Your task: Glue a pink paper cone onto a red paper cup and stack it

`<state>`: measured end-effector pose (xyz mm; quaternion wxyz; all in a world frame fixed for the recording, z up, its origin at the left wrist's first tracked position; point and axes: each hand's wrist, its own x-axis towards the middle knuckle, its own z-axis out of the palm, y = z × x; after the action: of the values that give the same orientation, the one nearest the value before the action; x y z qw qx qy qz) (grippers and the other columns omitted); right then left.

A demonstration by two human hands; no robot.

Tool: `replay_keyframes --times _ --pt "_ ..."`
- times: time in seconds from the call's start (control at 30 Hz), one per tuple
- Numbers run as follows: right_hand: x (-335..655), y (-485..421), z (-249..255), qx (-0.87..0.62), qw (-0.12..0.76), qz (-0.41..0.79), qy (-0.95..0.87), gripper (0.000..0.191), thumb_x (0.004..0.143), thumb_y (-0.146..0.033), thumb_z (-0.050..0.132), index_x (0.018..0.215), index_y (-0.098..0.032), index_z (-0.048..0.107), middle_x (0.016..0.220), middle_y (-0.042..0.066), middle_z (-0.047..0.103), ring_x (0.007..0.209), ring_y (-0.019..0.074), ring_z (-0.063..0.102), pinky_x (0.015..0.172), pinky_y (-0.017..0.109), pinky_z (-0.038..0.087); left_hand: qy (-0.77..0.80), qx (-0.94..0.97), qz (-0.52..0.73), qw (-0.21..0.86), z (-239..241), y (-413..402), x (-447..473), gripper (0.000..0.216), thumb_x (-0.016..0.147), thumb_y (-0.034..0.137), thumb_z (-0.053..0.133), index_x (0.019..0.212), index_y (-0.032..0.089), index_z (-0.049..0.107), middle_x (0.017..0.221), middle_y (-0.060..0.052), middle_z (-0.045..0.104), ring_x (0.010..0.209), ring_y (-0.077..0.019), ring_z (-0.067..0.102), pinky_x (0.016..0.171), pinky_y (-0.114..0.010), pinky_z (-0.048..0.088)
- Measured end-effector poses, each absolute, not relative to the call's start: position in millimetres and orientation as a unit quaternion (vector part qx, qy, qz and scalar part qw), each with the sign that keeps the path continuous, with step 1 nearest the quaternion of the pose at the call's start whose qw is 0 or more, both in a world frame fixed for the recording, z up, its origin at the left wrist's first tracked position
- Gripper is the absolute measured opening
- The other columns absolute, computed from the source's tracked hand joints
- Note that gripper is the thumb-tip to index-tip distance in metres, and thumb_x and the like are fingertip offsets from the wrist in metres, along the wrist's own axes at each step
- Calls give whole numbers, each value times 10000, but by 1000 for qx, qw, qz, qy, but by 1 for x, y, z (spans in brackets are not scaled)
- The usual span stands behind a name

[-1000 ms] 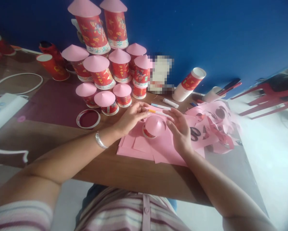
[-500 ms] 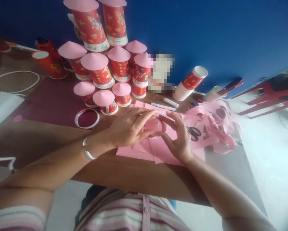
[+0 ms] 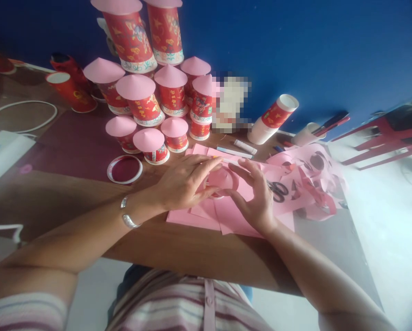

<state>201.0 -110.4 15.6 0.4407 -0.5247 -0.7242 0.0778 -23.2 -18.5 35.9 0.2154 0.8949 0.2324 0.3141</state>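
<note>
Between my hands a small pink paper cone (image 3: 222,178) sits point up on what looks like a short paper cup, mostly hidden below it. My left hand (image 3: 187,181) curves round the cone's left side, fingers stretched behind and thumb at the front rim. On the other side, my right hand (image 3: 256,195) has its fingertips and thumb at the cone's right edge. Pink paper sheets (image 3: 199,214) lie beneath. Black-handled scissors (image 3: 278,191) rest just right of my right hand, partly covered by it.
Several red cups with pink cone roofs (image 3: 137,99) stand at the back left. A white ring (image 3: 125,169) lies before them. Behind are a glue stick (image 3: 245,147), a red-and-white cup stack (image 3: 273,119) and a pen cup (image 3: 307,134). Pink paper scraps (image 3: 316,179) lie right.
Both hands stay almost in place round the cone. The right fingertips have shifted slightly, so a little more of the cone shows.
</note>
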Motion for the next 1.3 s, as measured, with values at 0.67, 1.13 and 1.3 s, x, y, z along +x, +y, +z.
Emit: replay_keyframes --times 0.67,1.13,1.3 --pt "197 -107 16 -517 442 68 -729 827 970 -332 787 1652 -326 319 1399 138 736 1338 373 703 1121 640 564 322 579 315 679 29 -9 3 481 904 582 766 1115 180 608 946 -37 707 897 -183 665 783 -315 525" --pt "195 -106 15 -522 445 70 -724 876 940 -339 822 1658 -314 319 1358 125 768 1354 354 694 1135 627 565 303 494 334 744 16 -11 7 496 885 516 815 1191 171 632 1102 -67 708 1033 -196 648 898 -322 487" --pt "195 -106 14 -522 444 59 -726 867 962 -349 793 1668 -304 291 1342 129 775 1360 353 691 1131 638 569 316 483 337 744 18 -13 6 464 893 520 801 1151 167 647 1148 -79 727 1067 -202 651 931 -328 468"
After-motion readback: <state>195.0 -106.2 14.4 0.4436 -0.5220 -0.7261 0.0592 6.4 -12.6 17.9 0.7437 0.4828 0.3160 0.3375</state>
